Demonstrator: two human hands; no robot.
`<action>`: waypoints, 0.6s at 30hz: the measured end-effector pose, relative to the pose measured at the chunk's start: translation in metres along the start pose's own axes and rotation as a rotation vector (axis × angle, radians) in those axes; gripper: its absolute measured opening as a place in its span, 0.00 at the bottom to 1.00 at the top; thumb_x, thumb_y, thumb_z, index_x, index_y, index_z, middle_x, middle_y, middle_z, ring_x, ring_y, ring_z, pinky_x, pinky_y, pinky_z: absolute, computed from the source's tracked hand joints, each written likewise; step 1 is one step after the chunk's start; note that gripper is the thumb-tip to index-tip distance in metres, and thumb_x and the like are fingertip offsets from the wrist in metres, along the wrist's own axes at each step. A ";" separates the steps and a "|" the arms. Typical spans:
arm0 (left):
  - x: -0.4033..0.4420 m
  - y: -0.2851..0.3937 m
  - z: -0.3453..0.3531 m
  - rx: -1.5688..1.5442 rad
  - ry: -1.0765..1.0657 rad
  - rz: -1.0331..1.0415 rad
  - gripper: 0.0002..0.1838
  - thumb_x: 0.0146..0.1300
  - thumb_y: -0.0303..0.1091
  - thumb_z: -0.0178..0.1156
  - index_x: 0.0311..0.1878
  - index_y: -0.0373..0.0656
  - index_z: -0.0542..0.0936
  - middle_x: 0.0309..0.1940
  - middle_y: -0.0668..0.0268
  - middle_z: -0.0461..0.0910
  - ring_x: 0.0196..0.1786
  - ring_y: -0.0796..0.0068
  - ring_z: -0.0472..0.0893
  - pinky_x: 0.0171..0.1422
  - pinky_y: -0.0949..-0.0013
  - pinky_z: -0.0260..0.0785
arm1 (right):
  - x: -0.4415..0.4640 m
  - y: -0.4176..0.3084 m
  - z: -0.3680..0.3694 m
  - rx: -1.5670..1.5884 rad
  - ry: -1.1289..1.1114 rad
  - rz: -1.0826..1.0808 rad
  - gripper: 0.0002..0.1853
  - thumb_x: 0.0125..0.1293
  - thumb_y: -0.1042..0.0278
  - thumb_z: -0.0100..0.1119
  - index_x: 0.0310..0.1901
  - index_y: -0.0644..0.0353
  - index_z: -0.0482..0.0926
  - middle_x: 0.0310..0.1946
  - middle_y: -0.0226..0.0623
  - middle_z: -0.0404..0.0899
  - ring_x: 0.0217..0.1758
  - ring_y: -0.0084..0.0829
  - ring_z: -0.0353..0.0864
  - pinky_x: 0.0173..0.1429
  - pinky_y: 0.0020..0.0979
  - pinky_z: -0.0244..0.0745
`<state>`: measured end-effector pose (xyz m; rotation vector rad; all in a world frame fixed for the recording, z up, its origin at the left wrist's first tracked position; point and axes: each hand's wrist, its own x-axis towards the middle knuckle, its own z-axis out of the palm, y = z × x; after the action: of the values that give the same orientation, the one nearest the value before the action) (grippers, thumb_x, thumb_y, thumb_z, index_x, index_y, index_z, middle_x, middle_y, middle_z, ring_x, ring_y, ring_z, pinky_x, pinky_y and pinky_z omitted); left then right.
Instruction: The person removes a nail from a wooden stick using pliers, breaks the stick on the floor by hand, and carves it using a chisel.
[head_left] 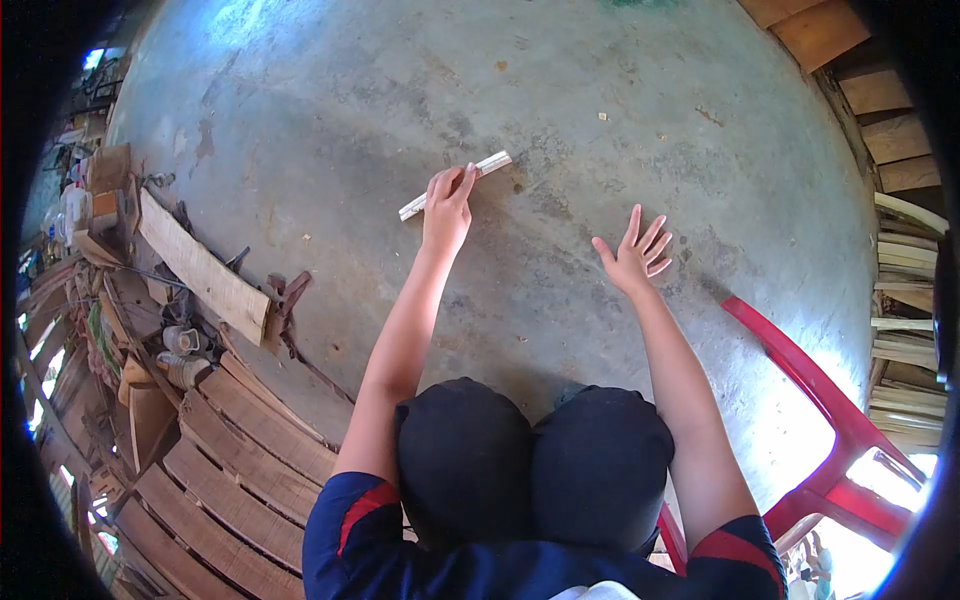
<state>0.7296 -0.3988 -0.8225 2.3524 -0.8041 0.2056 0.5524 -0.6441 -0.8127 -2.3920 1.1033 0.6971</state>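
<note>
Concrete floor (320,130) below: left hand (445,208) grips pale strip (493,163) (looks early, strip only held); right hand (629,264) spread, empty.

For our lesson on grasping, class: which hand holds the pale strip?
The left hand: its fingers are on the pale strip. The right hand is open, fingers spread, away from it.

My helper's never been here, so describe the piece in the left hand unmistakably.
Look over the grey floor, beyond the dark-clad knees, to the left hand. It holds the short, straight, whitish strip. That is much narrower than the pale plank lying farther left, which no hand touches.
</note>
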 end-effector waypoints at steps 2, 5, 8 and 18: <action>0.001 0.002 0.001 -0.005 0.040 0.024 0.25 0.49 0.16 0.56 0.52 0.45 0.77 0.46 0.59 0.75 0.48 0.57 0.74 0.52 0.61 0.69 | 0.001 0.001 0.002 0.006 0.019 -0.011 0.55 0.52 0.26 0.50 0.69 0.34 0.25 0.69 0.48 0.11 0.71 0.58 0.12 0.63 0.69 0.21; 0.002 0.003 0.005 -0.018 0.139 0.045 0.18 0.52 0.21 0.60 0.48 0.44 0.79 0.44 0.59 0.77 0.47 0.58 0.76 0.50 0.61 0.70 | 0.000 0.002 0.003 0.018 0.034 -0.014 0.54 0.52 0.26 0.51 0.69 0.33 0.26 0.69 0.46 0.11 0.71 0.58 0.12 0.63 0.69 0.21; 0.008 -0.001 0.009 -0.097 0.199 -0.052 0.11 0.51 0.24 0.64 0.40 0.46 0.81 0.38 0.62 0.80 0.42 0.62 0.79 0.45 0.65 0.72 | 0.002 0.000 0.002 0.017 0.033 -0.012 0.54 0.52 0.26 0.50 0.69 0.33 0.26 0.69 0.46 0.11 0.71 0.58 0.12 0.63 0.69 0.21; 0.040 0.026 -0.028 -0.148 0.344 0.052 0.07 0.46 0.21 0.65 0.29 0.44 0.79 0.34 0.64 0.80 0.39 0.62 0.78 0.42 0.64 0.69 | -0.001 -0.001 0.000 -0.018 0.004 0.004 0.54 0.52 0.26 0.49 0.69 0.34 0.24 0.69 0.48 0.11 0.71 0.57 0.11 0.64 0.68 0.20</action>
<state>0.7472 -0.4171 -0.7731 2.0812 -0.6863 0.5374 0.5530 -0.6431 -0.8121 -2.4077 1.1084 0.7076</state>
